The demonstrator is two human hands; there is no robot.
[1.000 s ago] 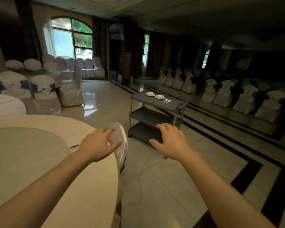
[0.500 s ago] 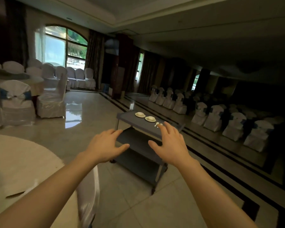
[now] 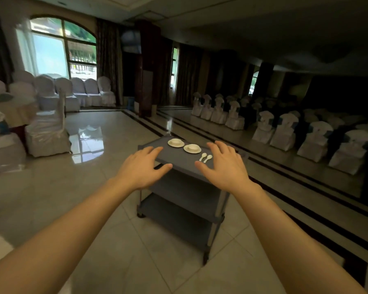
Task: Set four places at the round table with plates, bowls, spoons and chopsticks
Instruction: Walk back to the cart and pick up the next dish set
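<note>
Cart point(image 3: 174, 156) looms nearer (2 bowls point(image 3: 176, 142), 2 spoons point(image 3: 205, 157)); left hand point(image 3: 141, 169) and right hand point(image 3: 223, 166) hover spread, empty.

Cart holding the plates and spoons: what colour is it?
The cart is dark grey, all three shelves alike. It shows best in the head view, the only one.

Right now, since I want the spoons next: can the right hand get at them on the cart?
Probably yes: the right hand is open, the spoons lie uncovered on the cart, and nothing stands between them. Depth is unclear.
</note>
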